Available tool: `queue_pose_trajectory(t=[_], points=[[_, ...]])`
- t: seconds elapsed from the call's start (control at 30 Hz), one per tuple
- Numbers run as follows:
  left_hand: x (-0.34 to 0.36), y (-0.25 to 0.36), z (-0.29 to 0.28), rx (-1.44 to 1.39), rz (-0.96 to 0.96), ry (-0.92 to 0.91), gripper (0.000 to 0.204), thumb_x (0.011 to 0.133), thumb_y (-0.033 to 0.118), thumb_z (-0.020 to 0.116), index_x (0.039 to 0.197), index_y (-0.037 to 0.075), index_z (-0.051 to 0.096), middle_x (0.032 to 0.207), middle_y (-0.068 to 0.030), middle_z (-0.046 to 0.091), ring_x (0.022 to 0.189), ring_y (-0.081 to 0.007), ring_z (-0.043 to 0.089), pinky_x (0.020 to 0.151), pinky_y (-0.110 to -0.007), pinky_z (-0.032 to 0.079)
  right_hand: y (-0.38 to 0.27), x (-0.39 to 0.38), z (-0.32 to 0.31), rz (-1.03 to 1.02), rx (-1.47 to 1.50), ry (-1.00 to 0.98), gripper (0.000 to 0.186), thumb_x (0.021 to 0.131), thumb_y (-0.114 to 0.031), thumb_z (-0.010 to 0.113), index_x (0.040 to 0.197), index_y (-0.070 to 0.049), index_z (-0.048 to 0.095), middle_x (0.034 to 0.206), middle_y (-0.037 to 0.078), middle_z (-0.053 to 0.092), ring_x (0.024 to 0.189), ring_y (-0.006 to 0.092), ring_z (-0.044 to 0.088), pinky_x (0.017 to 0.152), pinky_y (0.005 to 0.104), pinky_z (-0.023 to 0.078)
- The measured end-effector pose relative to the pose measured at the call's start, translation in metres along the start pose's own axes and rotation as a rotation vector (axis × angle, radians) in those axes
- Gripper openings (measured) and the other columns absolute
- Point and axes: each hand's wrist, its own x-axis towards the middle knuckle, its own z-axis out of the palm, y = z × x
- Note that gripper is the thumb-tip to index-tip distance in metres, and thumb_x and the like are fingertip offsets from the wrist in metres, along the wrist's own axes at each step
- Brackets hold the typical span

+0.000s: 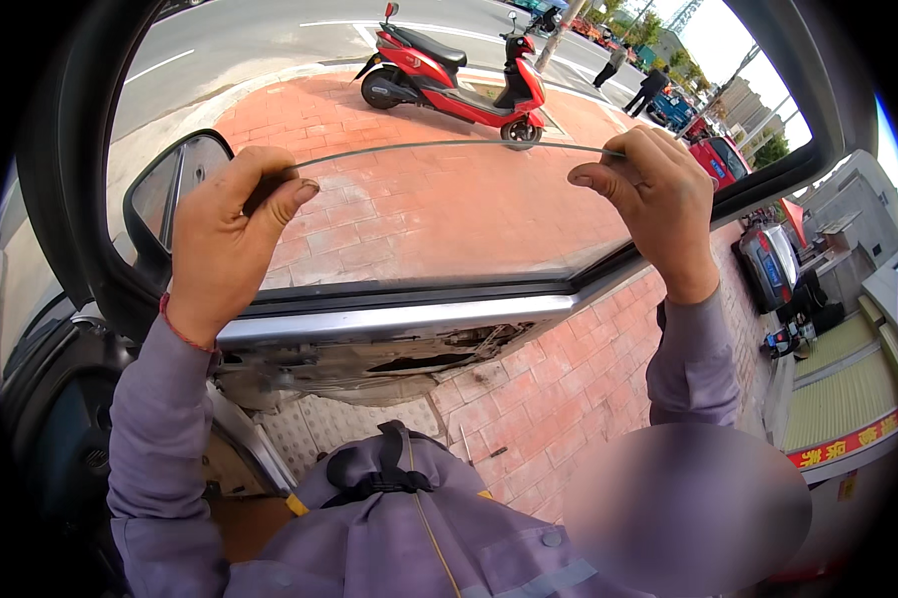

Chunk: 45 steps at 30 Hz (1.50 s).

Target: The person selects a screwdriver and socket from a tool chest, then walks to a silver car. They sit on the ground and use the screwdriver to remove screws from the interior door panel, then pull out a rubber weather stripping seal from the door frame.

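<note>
A car door's window glass (449, 224) stands partly raised in its frame, its curved top edge showing as a thin greenish line. My left hand (225, 244) pinches this edge at the left, thumb on the near side. At the right end my right hand (658, 204) grips the same edge between thumb and fingers. The glass runs down to the black sealing strip (409, 295) along the silver door sill (399, 320). Below it the door's inner metal (369, 364) is bare, with a dark opening in it.
The door mirror (178, 184) is beyond my left hand, and the dark window frame (70, 149) arches around the glass. Outside, a red scooter (459, 75) stands on red paving. A thin tool (466, 446) lies on the ground. Parked cars and two people are farther off.
</note>
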Motion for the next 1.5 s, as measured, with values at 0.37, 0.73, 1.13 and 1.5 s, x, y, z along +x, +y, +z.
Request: queue_pose_trajectory(t=[0.37,0.73,1.13,1.5], points=[[-0.017,-0.004,0.044,0.054,0.006,-0.055,0.020,0.086,0.013,0.078,0.099,0.003,0.067,0.077,-0.0101,0.068,0.066,-0.0218,0.065,0.063,-0.030,0.051,0.002,-0.064,0.034,0.194,0.149,0.009,0.031,0.070,-0.028,0.087,0.076,-0.009,0.063,0.071,0.001,0.065,0.065,0.0204,0.059,0.059,0.0346,0.044],[-0.058,-0.036,0.001,0.352,-0.121,0.005,0.038,0.088,0.015,0.074,0.123,0.006,0.062,0.107,-0.0128,0.066,0.096,-0.0254,0.066,0.082,-0.036,0.052,-0.002,-0.074,0.047,0.206,0.174,0.002,0.029,0.073,-0.024,0.087,0.080,-0.007,0.065,0.072,0.004,0.066,0.067,0.0216,0.062,0.061,0.0342,0.045],[-0.264,-0.109,-0.036,0.191,-0.870,0.268,0.030,0.091,0.011,0.068,0.118,-0.001,0.061,0.096,-0.0094,0.064,0.081,-0.0191,0.062,0.075,-0.032,0.052,0.016,-0.101,0.055,0.297,0.178,-0.110,0.022,0.087,-0.008,0.076,0.096,0.001,0.058,0.084,0.012,0.055,0.078,0.0275,0.054,0.073,0.0348,0.045],[-0.223,-0.138,-0.065,0.185,-0.951,0.277,0.038,0.093,0.012,0.064,0.130,0.003,0.058,0.088,-0.0065,0.065,0.073,-0.0148,0.062,0.071,-0.031,0.051,0.018,-0.106,0.064,0.347,0.180,-0.255,0.020,0.092,-0.010,0.071,0.100,0.002,0.057,0.089,0.013,0.057,0.084,0.0278,0.057,0.079,0.0345,0.046]])
